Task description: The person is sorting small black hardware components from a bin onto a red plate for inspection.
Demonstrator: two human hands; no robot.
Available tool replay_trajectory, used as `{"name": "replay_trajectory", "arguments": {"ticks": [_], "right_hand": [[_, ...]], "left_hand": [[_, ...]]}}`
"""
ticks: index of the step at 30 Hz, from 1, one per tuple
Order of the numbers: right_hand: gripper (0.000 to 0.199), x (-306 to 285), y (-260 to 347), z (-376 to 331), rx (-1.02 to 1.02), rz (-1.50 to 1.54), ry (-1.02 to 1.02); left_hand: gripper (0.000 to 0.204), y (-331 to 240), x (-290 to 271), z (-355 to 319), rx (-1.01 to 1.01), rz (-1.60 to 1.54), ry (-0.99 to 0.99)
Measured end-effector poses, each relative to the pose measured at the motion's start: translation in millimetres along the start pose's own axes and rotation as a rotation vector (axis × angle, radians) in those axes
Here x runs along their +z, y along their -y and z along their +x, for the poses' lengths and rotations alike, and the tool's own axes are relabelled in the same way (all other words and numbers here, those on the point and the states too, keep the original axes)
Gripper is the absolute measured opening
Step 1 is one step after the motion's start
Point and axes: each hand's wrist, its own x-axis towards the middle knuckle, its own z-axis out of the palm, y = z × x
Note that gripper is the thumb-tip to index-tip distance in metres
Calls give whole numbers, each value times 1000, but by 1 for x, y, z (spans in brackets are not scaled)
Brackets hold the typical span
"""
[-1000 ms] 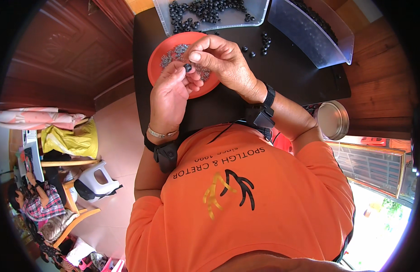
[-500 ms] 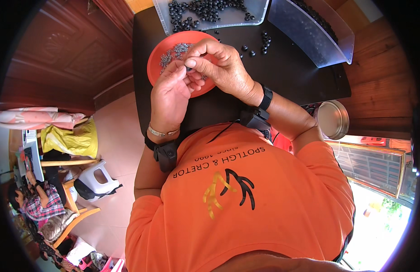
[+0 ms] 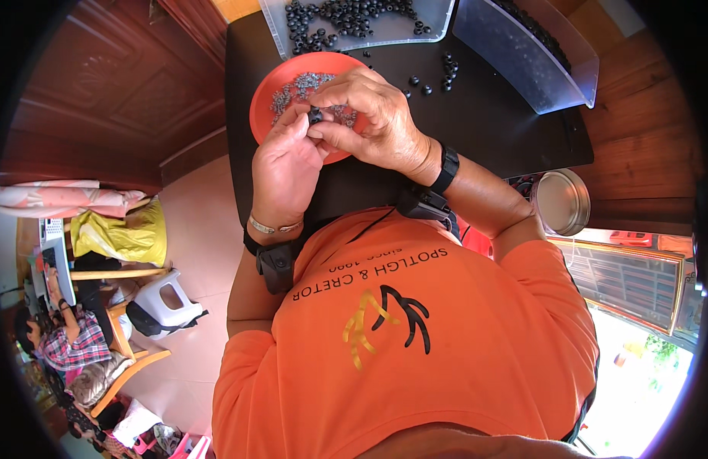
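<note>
A small round black piece [image 3: 315, 115], like a bead or knob, is held at my fingertips above a red-orange plate [image 3: 260, 107]. My left hand [image 3: 283, 168] is palm up, pinching the piece between thumb and fingers. From the right, my right hand [image 3: 380, 118] curls over it, thumb below and index finger above. Whether both right fingertips touch it is hard to tell. Many tiny grey parts [image 3: 292, 92] lie on the plate, partly hidden by my hands.
The dark table [image 3: 491, 138] carries a clear bin [image 3: 273, 27] of black pieces and another translucent bin [image 3: 522, 61] on the right. Loose black pieces [image 3: 449, 70] lie between them. A round tin [image 3: 562, 200] is right of the table. Another person [image 3: 72, 344] sits far left.
My right thumb has dropped away from the index finger, and more of the black piece shows between them. My left hand has barely moved.
</note>
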Motion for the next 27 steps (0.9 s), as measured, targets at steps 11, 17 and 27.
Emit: {"name": "replay_trajectory", "arguments": {"ticks": [11,17,27], "right_hand": [[31,1,2,0,-143,-195,4],[29,0,5,-2,-178,-270,16],[24,-12,5,5,-137,-246,19]], "left_hand": [[23,-7,4,-2,16,153,22],[20,-8,13,-2,-1,174,-6],[23,-7,20,2,-39,132,14]]}}
